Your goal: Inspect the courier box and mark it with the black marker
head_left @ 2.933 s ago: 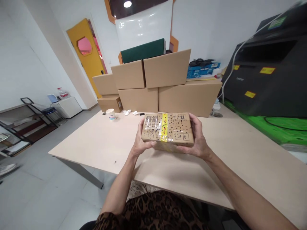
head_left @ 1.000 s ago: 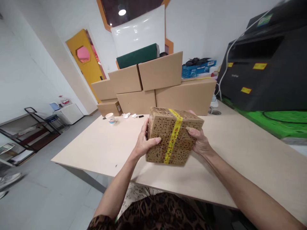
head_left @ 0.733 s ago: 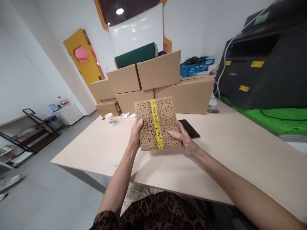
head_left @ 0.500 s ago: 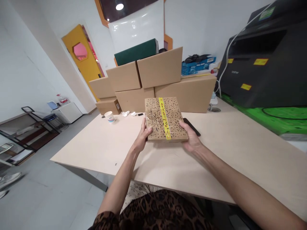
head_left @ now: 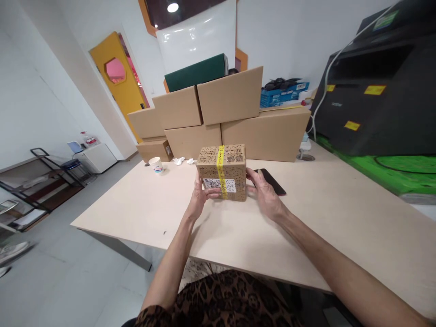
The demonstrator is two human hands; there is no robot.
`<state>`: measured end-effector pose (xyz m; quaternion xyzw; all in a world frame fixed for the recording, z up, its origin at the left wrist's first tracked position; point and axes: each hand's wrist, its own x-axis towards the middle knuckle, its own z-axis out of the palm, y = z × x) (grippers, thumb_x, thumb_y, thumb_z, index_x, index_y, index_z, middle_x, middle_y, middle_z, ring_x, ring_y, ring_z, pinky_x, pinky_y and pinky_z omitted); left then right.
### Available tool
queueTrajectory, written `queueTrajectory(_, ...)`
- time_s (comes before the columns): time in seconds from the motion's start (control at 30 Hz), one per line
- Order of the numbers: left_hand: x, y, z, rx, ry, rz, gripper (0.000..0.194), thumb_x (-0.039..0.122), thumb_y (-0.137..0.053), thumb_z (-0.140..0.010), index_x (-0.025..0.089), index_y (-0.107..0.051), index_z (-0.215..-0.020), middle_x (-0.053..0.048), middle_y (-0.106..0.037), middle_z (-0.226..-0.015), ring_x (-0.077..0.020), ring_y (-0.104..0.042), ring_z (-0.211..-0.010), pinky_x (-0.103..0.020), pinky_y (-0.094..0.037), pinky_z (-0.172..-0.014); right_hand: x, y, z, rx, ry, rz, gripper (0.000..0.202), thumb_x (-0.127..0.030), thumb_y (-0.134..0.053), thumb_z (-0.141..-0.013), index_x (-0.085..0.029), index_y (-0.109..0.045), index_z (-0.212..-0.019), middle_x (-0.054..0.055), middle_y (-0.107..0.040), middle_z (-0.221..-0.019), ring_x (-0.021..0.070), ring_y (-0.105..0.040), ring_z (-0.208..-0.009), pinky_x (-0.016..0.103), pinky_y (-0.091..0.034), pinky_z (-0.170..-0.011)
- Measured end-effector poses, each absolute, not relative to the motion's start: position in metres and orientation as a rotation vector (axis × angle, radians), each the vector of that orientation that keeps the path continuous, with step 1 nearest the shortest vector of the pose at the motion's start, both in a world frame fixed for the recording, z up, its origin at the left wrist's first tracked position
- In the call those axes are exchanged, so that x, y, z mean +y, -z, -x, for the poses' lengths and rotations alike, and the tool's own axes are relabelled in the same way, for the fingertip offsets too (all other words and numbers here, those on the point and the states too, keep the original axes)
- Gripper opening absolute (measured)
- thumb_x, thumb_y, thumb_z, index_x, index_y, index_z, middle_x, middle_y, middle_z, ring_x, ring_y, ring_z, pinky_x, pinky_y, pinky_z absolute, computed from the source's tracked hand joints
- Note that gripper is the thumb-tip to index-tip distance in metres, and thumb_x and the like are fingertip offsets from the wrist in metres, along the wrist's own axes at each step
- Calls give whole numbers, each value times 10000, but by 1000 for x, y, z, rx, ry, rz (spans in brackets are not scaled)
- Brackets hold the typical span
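A brown cardboard box (head_left: 235, 170) with black speckles, a yellow tape strip and a white label on its front side is in the middle of the view, over the table. My left hand (head_left: 200, 197) holds its left side, the fingers reaching across the lower front by the label. On the right side, my right hand (head_left: 267, 193) presses against the box with its fingertips. A dark flat phone-like object (head_left: 274, 182) lies on the table just beyond my right hand.
Large cardboard boxes (head_left: 269, 131) are stacked along the table's back, a green box (head_left: 195, 72) on top. A paper cup (head_left: 156, 165) and crumpled white tissues (head_left: 179, 161) stand at the back left. A black machine (head_left: 374, 109) is at the right.
The box has been tilted from showing its broad taped face to showing its labelled side and narrower top. My left hand's fingers have shifted onto the front; my right hand has moved slightly.
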<state>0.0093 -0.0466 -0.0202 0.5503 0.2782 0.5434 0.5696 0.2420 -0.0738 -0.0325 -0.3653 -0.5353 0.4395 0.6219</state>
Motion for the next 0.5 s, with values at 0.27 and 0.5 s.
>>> queueTrajectory(0.27, -48, 28, 4, 1062, -1418, -1689, 807, 738, -585, -929, 258, -532, -1576, -145, -683, -1447, -175, -688, -741, -339, -589, -649, -88, 15, -242, -1250, -886, 879, 733, -707, -676, -900, -314, -580, -1511, 79, -526, -1632, 338, -534, -1465, 541, -408, -1237)
queueTrajectory(0.5, -44, 39, 9, 1055, -1276, -1876, 752, 690, -636, -928, 336, -513, -1581, -66, -242, -1790, -350, -180, -1664, -576, -271, -1305, -74, 15, -245, -1051, -1015, 782, 513, -579, -768, -856, -314, -708, -1291, 11, -717, -1420, 275, -619, -1357, 434, -478, -1156)
